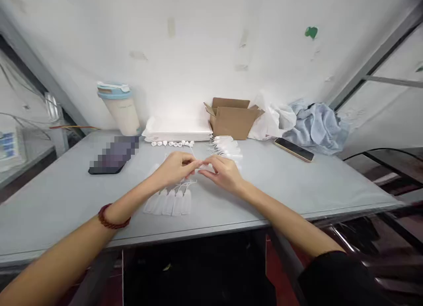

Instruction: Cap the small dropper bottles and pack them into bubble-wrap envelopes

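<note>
My left hand (178, 167) and my right hand (224, 171) meet above the middle of the table, thumbs and fingertips pinched close together. Something small and whitish is at their fingertips, mostly hidden, and I cannot make out its kind. Just below my left hand, a row of several translucent white pieces (168, 203) lies flat, with thin white strands at their upper ends. Behind my right hand is a pile of similar white pieces (226, 145) with strands. A line of small white caps (172, 143) runs along the back.
On the grey table (280, 187) stand a tumbler (122, 112) with a blue lid and an open cardboard box (233, 121). A white stack (178, 130), a plastic bag (272, 121), blue cloth (320, 127), a phone (294, 149) and a pixelated dark device (114, 155) lie around.
</note>
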{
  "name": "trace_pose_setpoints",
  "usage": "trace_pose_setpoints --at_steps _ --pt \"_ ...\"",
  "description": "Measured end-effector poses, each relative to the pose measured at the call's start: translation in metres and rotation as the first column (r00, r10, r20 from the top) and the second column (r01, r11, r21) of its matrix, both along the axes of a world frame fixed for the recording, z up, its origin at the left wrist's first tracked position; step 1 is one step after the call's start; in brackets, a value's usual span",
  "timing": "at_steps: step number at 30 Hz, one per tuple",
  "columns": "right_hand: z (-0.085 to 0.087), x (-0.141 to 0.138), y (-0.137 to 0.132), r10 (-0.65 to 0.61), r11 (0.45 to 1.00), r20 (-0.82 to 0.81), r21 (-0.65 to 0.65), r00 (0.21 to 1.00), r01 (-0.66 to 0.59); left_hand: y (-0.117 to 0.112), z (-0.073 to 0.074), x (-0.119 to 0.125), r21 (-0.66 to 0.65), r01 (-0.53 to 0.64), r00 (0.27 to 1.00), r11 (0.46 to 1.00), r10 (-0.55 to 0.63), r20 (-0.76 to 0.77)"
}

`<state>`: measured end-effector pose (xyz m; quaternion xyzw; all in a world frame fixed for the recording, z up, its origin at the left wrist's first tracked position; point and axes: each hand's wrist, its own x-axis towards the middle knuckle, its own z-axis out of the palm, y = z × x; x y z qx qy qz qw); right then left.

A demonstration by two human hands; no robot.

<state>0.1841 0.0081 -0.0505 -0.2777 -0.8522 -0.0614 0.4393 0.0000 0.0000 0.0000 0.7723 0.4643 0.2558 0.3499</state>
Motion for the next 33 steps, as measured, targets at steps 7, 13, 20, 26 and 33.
trace_pose_setpoints --at_steps 7,13,20,26,33 --pt "0.004 0.004 0.002 -0.049 0.975 -0.012 -0.219 0.999 0.046 0.001 -0.001 -0.003 0.061 0.075 0.997 0.995 -0.076 0.016" --pt "0.007 0.003 0.004 -0.060 0.960 -0.021 -0.275 0.998 0.052 0.001 -0.003 -0.002 0.073 -0.003 0.995 0.997 -0.004 0.100" --pt "0.006 0.004 0.008 -0.035 0.951 0.006 -0.306 0.999 0.036 0.006 -0.001 -0.005 0.041 -0.050 0.973 0.998 0.039 0.226" --pt "0.015 0.002 0.001 0.008 0.904 -0.066 -0.427 0.998 -0.036 0.010 -0.002 -0.009 -0.069 0.082 0.981 0.994 -0.068 0.181" --pt "0.011 0.002 0.003 0.002 0.931 -0.088 -0.363 0.996 -0.034 0.011 -0.002 -0.008 -0.272 -0.064 0.946 0.960 0.145 0.289"
